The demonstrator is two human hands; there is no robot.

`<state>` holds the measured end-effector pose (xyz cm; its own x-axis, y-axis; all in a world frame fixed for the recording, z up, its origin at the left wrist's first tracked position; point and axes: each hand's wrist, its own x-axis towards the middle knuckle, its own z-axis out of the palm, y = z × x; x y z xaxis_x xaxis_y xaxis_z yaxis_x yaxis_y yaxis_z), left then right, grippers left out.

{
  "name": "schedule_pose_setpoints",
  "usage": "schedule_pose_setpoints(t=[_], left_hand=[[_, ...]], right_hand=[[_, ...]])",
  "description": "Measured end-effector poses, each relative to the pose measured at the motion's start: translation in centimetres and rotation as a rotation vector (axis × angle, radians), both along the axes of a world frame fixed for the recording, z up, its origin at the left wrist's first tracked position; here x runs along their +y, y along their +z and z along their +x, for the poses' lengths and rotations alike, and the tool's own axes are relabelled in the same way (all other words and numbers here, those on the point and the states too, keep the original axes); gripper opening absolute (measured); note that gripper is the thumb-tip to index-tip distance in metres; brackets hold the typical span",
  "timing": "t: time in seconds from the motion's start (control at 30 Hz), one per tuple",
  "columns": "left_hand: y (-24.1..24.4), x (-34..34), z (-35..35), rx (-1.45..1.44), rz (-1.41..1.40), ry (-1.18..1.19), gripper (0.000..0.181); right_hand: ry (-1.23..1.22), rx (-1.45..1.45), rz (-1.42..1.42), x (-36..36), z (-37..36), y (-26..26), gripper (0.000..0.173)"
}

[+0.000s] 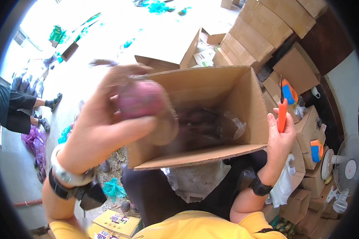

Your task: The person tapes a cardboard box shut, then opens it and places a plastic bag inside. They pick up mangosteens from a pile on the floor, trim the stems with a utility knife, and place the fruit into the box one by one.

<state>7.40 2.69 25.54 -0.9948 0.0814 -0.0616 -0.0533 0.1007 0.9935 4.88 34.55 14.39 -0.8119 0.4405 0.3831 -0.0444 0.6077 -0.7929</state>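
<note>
My left hand (116, 110), blurred by motion, is wrapped around a round purplish-pink fruit or vegetable (140, 98) over the left end of an open cardboard box (197, 155). Another brownish shape under it is too blurred to name. Inside the box lie dark purple items (199, 119), partly in shadow, with clear plastic (239, 128) at the right. My right hand (279, 131) is at the box's right edge, closed on an orange-handled knife or cutter (282, 116) whose dark blade points up. The box is tilted above my lap.
Stacked cartons (257, 24) stand at upper right. Orange-and-blue tape dispensers (317, 151) and a white fan (348, 168) are at right. Yellow printed boxes (116, 222) and a teal plastic bag (113, 188) lie at lower left. Another person (19, 104) is at far left near purple bags (37, 143).
</note>
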Motion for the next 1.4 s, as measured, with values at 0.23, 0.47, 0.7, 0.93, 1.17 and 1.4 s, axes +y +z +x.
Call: schedule_pose_setpoints(t=[0.23,0.47,0.7,0.93,1.17,1.4], left_hand=[[-12.0,5.0,-10.2,-0.001,-0.599,-0.470,0.044],[-23.9,9.1,-11.8,-0.086,-0.746,-0.563,0.044],[-31.5,8.3,-10.0,-0.182,-0.480,-0.841,0.050],[-36.4,6.9,-8.5,-0.141,-1.197,-1.097,0.039],[-19.2,10.1,-12.7,-0.184,-1.212,-1.366,0.041],[0.0,-1.5,-6.4,0.342,-0.992,-0.584,0.054]], right_hand=[[0.133,-0.121,-0.364,-1.0,0.2,0.1,0.020],[0.103,-0.103,-0.405,-0.7,0.5,-0.6,0.028],[0.124,-0.137,-0.421,-0.9,0.9,-0.3,0.030],[0.112,-0.122,-0.367,-0.6,0.7,-0.5,0.026],[0.080,-0.122,-0.274,0.3,0.1,-2.0,0.026],[0.074,-0.022,-0.278,2.8,-1.2,-3.6,0.027]])
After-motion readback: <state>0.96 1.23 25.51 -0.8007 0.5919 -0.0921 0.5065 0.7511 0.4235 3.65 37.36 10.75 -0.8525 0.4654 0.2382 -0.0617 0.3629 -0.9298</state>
